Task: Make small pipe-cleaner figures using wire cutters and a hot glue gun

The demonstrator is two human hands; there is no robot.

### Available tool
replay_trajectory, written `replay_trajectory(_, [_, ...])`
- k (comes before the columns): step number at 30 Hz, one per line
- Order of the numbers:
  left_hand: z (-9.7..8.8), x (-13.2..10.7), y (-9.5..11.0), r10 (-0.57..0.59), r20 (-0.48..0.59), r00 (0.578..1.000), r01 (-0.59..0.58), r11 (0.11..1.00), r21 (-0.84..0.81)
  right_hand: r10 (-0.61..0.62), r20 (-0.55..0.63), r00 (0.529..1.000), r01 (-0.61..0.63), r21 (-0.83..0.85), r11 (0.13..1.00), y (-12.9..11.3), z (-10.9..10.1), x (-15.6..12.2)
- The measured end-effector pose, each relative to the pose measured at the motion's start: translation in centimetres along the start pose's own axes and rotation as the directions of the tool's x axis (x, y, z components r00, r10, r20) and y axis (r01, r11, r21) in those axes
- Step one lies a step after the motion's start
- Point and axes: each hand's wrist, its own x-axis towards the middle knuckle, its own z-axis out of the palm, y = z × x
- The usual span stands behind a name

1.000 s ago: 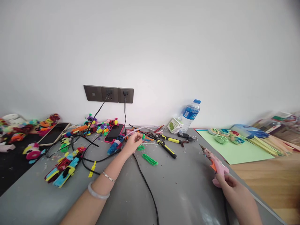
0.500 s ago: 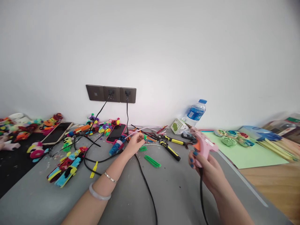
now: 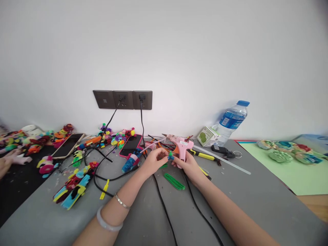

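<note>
My right hand [image 3: 189,165] grips a pink hot glue gun [image 3: 180,145] with its nozzle pointing left. Its black cord [image 3: 202,213] trails down toward me. My left hand [image 3: 153,160] pinches a small piece with green on it, right beside the glue gun and touching my right fingers. A thin clear stick [image 3: 152,145] runs up and right from behind my left hand. A green flat strip [image 3: 174,181] lies on the grey table [image 3: 251,205] just below both hands.
Pink-cased phone [image 3: 130,144] and another phone [image 3: 68,145] lie to the left among colourful craft figures [image 3: 74,186]. Yellow-handled pliers [image 3: 205,155], keys [image 3: 225,151], a small carton [image 3: 207,136] and a water bottle [image 3: 232,120] stand right. Green sheet [image 3: 289,167] at far right. Wall sockets [image 3: 123,99] with cables.
My right hand lifted the glue gun from the table's right side and carried it left to meet my left hand. The left hand stayed nearly in place.
</note>
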Motion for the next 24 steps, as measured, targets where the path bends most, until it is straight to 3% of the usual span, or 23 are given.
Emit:
replay_trajectory(10, [0.09,-0.32,0.59,0.007,0.074,0.997,-0.011,0.999,0.052,-0.018,-0.059,0.998,0.022,0.064,0.998,-0.12,0.09,-0.59])
replay_trajectory(24, [-0.06,-0.2,0.1,0.033,0.034,0.999,-0.034,0.998,0.051,-0.047,-0.065,0.997,0.05,0.048,0.998,-0.01,-0.07,-0.63])
